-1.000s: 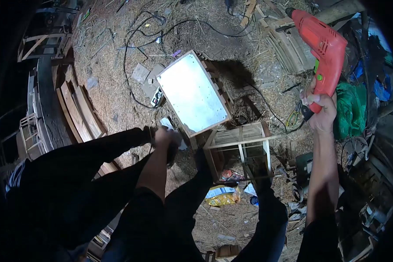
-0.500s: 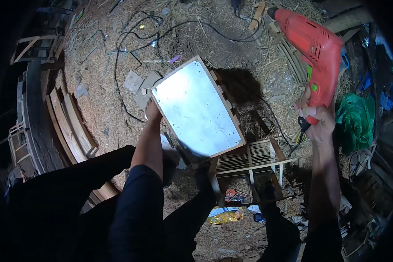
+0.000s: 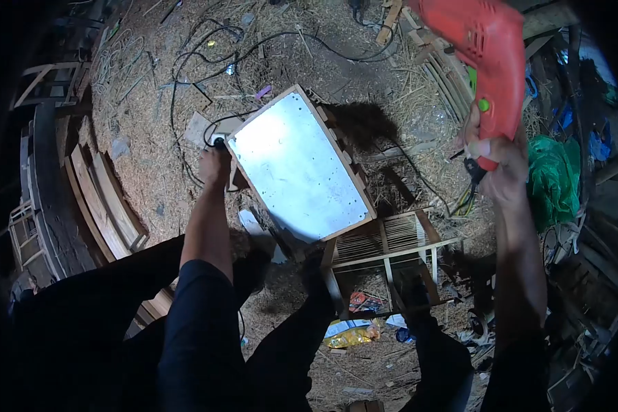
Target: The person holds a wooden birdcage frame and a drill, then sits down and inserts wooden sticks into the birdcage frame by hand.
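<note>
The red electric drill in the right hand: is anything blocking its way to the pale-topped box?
Nothing visible blocks it. Between the red electric drill, held in the right hand, and the pale-topped box, only littered floor and a black cord show.

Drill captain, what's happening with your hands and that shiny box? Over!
Right hand gripping red drill. Left hand beside shiny-topped box, its grip unclear. Black cable loops beyond box, possible trip hazard. Over.
</note>
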A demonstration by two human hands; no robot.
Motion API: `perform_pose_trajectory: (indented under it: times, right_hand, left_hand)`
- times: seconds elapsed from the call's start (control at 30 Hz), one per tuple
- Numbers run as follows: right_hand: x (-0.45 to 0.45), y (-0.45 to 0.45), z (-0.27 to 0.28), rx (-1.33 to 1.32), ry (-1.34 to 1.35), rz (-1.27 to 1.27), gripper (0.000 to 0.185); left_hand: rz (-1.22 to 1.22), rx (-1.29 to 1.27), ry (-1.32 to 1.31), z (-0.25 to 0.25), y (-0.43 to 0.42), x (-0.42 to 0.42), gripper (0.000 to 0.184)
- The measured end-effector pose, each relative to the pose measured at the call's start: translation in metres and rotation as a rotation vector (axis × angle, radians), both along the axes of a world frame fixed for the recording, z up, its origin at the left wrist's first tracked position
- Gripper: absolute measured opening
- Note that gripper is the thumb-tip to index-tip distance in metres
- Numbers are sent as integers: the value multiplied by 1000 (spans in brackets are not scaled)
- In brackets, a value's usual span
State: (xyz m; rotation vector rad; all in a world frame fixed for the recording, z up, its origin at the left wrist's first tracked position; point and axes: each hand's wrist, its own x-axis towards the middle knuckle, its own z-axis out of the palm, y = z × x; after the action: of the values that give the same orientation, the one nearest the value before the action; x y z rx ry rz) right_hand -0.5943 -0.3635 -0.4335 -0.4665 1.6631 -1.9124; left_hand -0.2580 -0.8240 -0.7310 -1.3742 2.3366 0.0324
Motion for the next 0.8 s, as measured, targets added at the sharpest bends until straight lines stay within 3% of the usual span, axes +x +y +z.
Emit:
perform_pose_trajectory:
  times: [0.23,0.4,0.47,0.57,0.67,0.8]
  right_hand:
    - [-62,-9,111,-11,299,109,43]
    - [-103,-15,209,-150,541,285,45]
    - [-94,-31,254,-98,799,-43,21]
    - [-111,-39,318,-228,618,-123,24]
    - [-117,-39,354,-284,683,-147,23]
    - [-123,-29,393,-316,751,-165,22]
  left_hand:
    - [-52,-90,280,126,9,-3,57]
    - [-39,-141,344,170,28,13,54]
    - [-3,-114,418,191,40,15,53]
    - [48,-42,427,213,45,17,53]
    - [72,-158,429,225,54,21,51]
    - [184,-81,430,255,81,26,58]
